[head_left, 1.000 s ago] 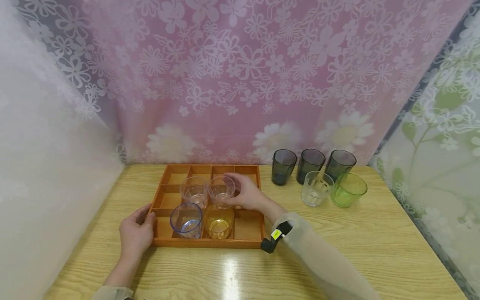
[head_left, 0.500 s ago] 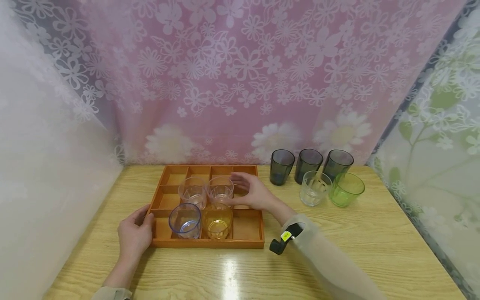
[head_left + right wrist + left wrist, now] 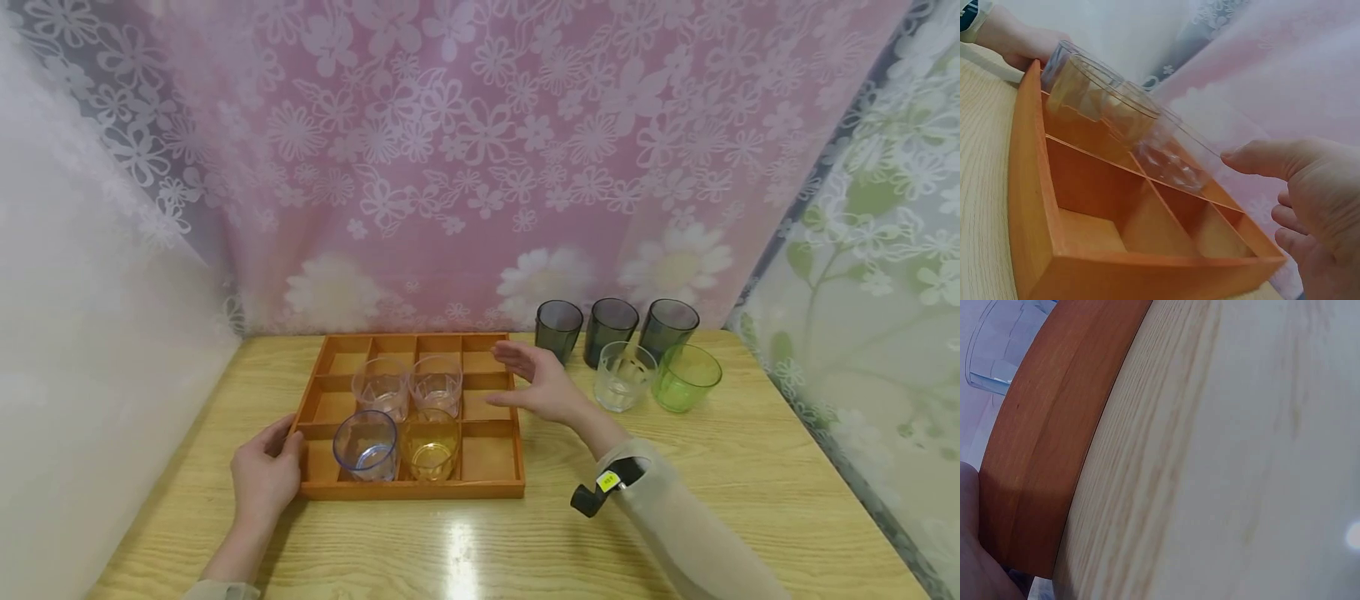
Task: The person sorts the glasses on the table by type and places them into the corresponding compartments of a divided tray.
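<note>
A divided wooden tray (image 3: 411, 490) lies on the table. My left hand (image 3: 262, 473) grips its left side, thumb at the rim; the left wrist view catches only part of that hand beside the tray wall (image 3: 1054, 425). Four-sided compartments hold a blue-rimmed glass (image 3: 365, 447) and a yellow glass (image 3: 431, 447) in front, with two pale pinkish glasses (image 3: 381, 392) behind them. Over the tray's right edge is my right hand (image 3: 546, 387), fingers extended, thumb apart, holding nothing. In the right wrist view its thumb (image 3: 1260, 156) points toward the pinkish glasses.
To the right of the tray stand three dark grey glasses (image 3: 612, 329) in a row near the curtain (image 3: 465, 167). A clear glass (image 3: 622, 385) and a green glass (image 3: 686, 385) stand in front of them.
My right hand has let go of the right-hand pinkish glass and moved right, to the tray's right edge. That glass stays in the tray. My left hand keeps its grip.
</note>
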Motion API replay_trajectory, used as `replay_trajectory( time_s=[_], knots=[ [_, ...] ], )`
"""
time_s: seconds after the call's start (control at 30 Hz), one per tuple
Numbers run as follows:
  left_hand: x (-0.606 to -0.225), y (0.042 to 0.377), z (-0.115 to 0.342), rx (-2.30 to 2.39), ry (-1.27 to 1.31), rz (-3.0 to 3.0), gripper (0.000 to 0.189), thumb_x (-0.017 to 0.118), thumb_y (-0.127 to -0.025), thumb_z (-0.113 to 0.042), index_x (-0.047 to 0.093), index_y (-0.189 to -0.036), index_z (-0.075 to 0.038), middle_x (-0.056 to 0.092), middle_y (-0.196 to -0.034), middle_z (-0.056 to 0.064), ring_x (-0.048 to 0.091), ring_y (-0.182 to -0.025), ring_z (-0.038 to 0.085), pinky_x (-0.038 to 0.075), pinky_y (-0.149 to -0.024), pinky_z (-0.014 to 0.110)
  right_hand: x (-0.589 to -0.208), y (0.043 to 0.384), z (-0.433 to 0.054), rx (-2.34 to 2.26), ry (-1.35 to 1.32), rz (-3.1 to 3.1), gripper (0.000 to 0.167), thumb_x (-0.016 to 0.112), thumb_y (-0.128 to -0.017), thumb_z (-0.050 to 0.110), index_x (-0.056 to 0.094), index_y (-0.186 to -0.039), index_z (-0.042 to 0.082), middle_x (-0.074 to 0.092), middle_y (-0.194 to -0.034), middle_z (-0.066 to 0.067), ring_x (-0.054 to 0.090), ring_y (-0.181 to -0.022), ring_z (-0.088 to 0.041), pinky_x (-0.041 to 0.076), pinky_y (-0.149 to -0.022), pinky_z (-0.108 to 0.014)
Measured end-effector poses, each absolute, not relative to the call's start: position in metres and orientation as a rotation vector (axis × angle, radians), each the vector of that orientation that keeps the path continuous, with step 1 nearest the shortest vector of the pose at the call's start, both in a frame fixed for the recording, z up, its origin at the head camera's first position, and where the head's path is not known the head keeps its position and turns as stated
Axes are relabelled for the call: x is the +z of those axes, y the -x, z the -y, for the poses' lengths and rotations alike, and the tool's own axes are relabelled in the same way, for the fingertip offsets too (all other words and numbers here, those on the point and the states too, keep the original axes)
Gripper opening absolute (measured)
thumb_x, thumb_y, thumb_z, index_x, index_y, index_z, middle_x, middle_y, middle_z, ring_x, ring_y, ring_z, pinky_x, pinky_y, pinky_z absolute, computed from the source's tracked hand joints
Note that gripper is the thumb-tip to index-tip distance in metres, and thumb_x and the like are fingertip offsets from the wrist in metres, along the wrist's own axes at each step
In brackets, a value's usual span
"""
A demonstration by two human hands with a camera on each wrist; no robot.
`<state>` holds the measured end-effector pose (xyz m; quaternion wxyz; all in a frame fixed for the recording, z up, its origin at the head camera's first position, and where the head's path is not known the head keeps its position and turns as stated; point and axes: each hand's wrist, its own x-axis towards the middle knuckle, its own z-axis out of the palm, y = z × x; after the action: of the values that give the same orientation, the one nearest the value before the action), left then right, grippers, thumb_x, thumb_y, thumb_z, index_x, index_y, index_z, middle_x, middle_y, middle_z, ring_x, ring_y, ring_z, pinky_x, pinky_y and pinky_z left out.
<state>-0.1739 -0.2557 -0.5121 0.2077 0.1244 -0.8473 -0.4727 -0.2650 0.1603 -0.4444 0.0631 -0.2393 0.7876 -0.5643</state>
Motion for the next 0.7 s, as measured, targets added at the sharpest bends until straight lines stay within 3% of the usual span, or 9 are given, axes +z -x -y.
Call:
replay_trajectory(
  time_s=[0.7],
  knots=[
    [-0.51, 0.172, 0.254, -1.329, -0.357, 2.369, 0.034, 0.065, -0.103, -0.007, 0.07, -0.135, 0.003, 0.071, -0.128, 0.022, 0.068, -0.118, 0.036, 0.04, -0.08, 0.002, -0.437, 0.247, -0.213, -1.876, 0.63, -2.475, 0.078, 0.087, -0.087, 0.001, 0.047, -0.153, -0.005, 0.053, -0.153, -0.022, 0.046, -0.144, -0.043, 0.039, -0.117, -0.041]
  ],
)
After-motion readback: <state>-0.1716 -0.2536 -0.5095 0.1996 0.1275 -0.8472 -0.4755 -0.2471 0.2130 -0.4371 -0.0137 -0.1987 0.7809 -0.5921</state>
